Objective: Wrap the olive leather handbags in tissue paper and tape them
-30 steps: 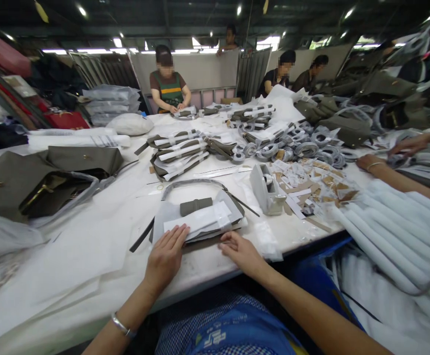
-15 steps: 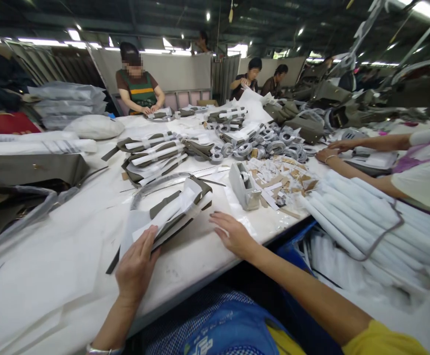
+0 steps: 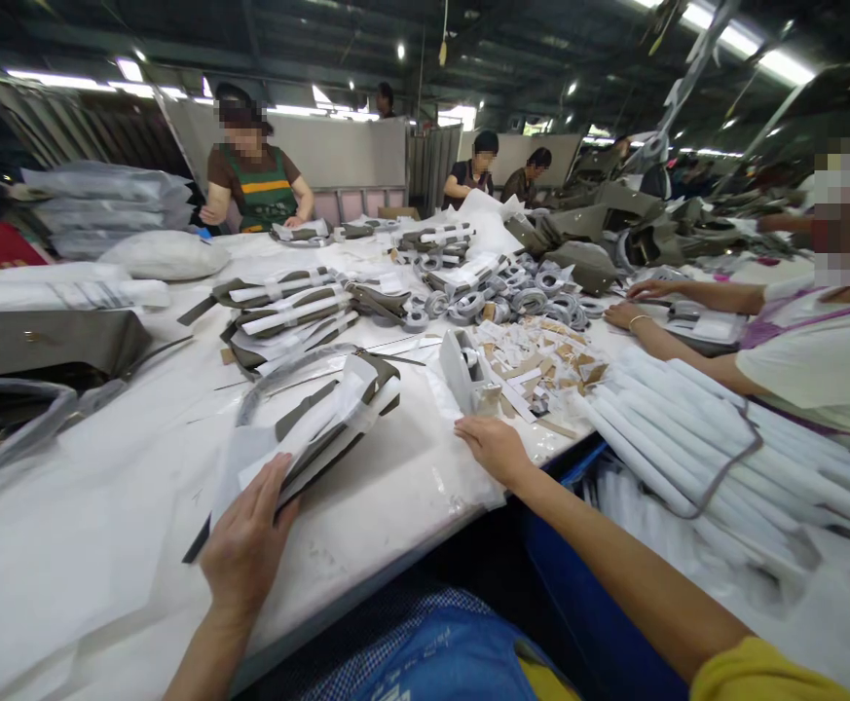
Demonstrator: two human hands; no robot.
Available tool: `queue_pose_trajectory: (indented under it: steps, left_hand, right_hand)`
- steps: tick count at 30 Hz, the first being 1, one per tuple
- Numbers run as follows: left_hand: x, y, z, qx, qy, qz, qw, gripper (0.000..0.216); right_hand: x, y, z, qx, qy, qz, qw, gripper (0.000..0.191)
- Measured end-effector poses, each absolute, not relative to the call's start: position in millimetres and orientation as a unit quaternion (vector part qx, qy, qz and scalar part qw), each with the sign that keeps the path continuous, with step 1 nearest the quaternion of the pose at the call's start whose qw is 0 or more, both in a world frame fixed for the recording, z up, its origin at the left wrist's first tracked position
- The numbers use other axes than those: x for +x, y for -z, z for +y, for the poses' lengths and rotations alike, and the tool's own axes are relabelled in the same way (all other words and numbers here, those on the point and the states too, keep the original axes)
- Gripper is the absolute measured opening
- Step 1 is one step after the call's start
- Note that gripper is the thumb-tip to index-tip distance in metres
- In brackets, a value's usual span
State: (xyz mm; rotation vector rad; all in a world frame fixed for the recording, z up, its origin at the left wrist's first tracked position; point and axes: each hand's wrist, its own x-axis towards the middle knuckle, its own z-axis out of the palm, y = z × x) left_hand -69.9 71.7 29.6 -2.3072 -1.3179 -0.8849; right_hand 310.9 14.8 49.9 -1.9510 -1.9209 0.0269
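Observation:
My left hand (image 3: 245, 545) grips the near end of an olive strap bundle wrapped in white paper (image 3: 314, 424) and tilts it up off the white table (image 3: 366, 516). A thin grey cord (image 3: 285, 365) loops behind the bundle. My right hand (image 3: 494, 448) lies flat on the table with its fingers spread, on a clear plastic sheet (image 3: 468, 487), close to the grey tape dispenser (image 3: 468, 375). Small paper and cardboard tags (image 3: 534, 365) lie just past the dispenser.
Wrapped olive straps (image 3: 293, 307) and grey tape rolls (image 3: 512, 292) cover the table's middle. White paper rolls (image 3: 687, 428) lie at right, where a person's arms (image 3: 658, 316) work. Olive bags (image 3: 30, 341) sit at left. Other people stand at the far side.
The view has swung right. My left hand has slid to the bundle's near end and lifted it at a tilt. My right hand has moved right, off the bundle, toward the tape dispenser.

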Motion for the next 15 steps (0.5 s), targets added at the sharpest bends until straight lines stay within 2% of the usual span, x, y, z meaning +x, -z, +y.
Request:
queue_pose_trajectory:
  steps: [3,6,8,13,15]
  left_hand:
    - [-69,-30,72,-0.809,0.316,-0.465,0.17,0.065]
    - [-70,-29,73,-0.808,0.323,-0.464,0.168,0.065]
    - [-70,-28,73,-0.809,0.324,-0.463,0.164,0.065]
    - [-70,-25,75,-0.808,0.327,-0.463,0.159,0.065]
    - [-70,-24,75,-0.806,0.329,-0.465,0.162,0.065]
  right_hand:
    - [293,-64,4,-0.665,-0.043,-0.704,0.247,0.02]
    - [273,-72,-8,-0.571,-0.197,-0.749,0.271,0.017]
    - [263,-68,-11,-0.537,-0.257,-0.76,0.261,0.019]
    - [251,-25,9,-0.609,-0.105,-0.745,0.251,0.049]
    - [249,-9,22,-0.599,-0.074,-0.761,0.236,0.052]
